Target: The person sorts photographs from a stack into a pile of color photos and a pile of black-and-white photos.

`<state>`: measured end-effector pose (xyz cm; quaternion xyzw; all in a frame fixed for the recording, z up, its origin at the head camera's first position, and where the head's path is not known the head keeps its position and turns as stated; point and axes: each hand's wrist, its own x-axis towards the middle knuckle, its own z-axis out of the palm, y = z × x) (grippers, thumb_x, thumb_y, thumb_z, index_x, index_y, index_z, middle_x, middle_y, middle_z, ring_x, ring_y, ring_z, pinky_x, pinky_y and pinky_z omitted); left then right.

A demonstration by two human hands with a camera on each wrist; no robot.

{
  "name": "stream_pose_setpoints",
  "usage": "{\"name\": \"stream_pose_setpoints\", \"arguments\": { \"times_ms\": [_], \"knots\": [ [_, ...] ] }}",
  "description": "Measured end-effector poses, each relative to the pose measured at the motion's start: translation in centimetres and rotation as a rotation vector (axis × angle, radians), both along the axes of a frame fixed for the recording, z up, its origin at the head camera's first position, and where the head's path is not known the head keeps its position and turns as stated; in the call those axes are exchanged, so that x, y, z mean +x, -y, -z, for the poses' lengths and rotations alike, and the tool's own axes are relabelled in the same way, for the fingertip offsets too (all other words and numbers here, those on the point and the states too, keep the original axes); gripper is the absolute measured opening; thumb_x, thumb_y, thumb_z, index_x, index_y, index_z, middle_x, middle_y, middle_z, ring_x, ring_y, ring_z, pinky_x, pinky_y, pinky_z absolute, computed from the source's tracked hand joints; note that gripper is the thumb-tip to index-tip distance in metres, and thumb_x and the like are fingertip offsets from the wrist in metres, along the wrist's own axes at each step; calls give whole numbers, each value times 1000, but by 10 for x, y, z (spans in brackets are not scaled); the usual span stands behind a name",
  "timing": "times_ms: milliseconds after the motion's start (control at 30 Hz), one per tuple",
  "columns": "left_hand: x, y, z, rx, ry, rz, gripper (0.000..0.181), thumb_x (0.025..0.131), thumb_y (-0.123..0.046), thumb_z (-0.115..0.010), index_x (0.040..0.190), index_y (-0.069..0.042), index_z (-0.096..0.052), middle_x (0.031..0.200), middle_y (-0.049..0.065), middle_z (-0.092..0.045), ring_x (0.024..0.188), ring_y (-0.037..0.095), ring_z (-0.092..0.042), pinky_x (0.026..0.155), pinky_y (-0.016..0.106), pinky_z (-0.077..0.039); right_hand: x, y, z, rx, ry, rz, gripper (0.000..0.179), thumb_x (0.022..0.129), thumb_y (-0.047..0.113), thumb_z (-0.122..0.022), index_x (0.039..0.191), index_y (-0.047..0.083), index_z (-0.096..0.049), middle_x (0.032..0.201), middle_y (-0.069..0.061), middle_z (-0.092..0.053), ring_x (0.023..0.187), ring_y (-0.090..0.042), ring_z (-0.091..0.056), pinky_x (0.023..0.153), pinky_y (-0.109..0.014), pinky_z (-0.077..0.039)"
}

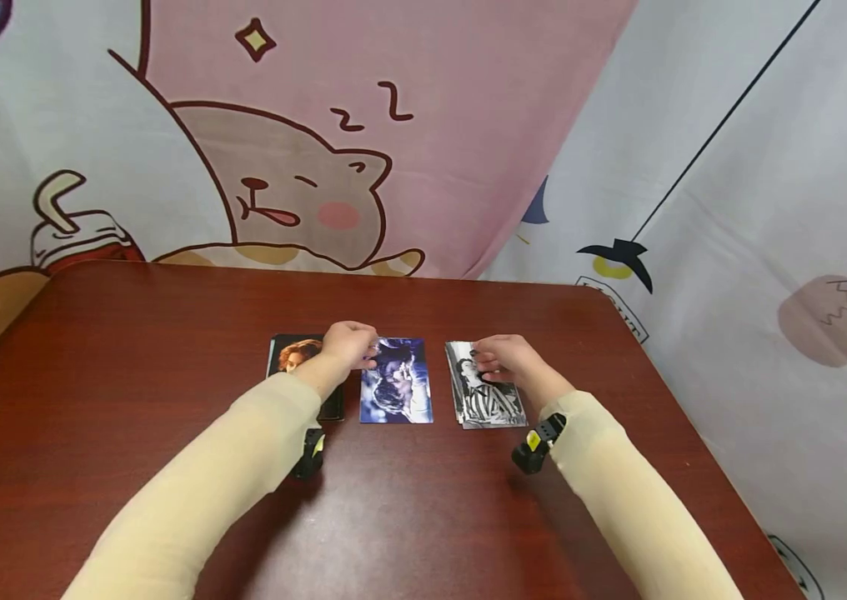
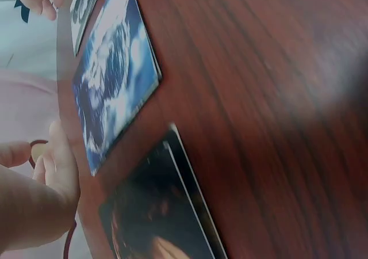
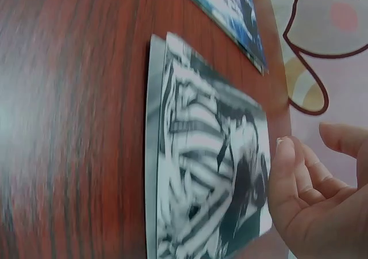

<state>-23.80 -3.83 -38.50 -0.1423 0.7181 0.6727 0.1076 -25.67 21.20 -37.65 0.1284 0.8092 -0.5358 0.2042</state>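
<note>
Three small piles of photo cards lie side by side on the table. My left hand (image 1: 349, 343) hovers between the left pile (image 1: 294, 354), dark with a curly-haired head on top, and the middle pile (image 1: 403, 387), a blue-violet picture. In the left wrist view its fingers (image 2: 63, 161) are loosely bent with nothing between them. My right hand (image 1: 509, 357) is over the upper part of the right pile (image 1: 491, 407), a black-and-white picture of a striped garment. The right wrist view shows its relaxed fingers (image 3: 284, 175) beside that pile's far edge, holding no card.
The brown wooden table (image 1: 408, 517) extends around the piles. Behind it hangs a cloth backdrop (image 1: 468, 150) with cartoon drawings, continuing along the right side. Each wrist wears a small black camera (image 1: 536, 446).
</note>
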Motion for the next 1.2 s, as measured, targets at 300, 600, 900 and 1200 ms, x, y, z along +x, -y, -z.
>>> {"name": "stream_pose_setpoints", "arguments": {
  "times_ms": [300,600,900,1200],
  "knots": [
    [3,22,5,-15,47,31,35,89,-6,-43,119,10,-51,105,17,-57,74,14,-57,59,20,-58,2,25,1,-46,21,-34,40,94,16,-53,127,-5,-48,79,-3,-62,58,-5,-57,55,-18,-53],
    [8,27,9,36,63,44,31,92,-5,-43,118,10,-48,103,17,-56,66,12,-55,55,20,-56,4,39,9,-65,39,-81,44,95,18,-51,134,-2,-45,122,-25,-59,69,-9,-62,64,-21,-58],
    [4,27,22,1,52,45,28,88,-5,-45,111,10,-52,98,18,-60,66,14,-59,60,28,-60,3,49,15,-78,48,-110,45,96,18,-49,136,-2,-41,129,-27,-53,88,-19,-66,75,-28,-60],
    [11,25,13,-45,67,24,31,90,-6,-45,116,9,-52,107,19,-60,68,11,-59,59,24,-59,6,51,14,-56,45,-107,43,97,19,-48,135,-1,-43,128,-27,-55,91,-21,-66,78,-31,-59]
  ]
}}
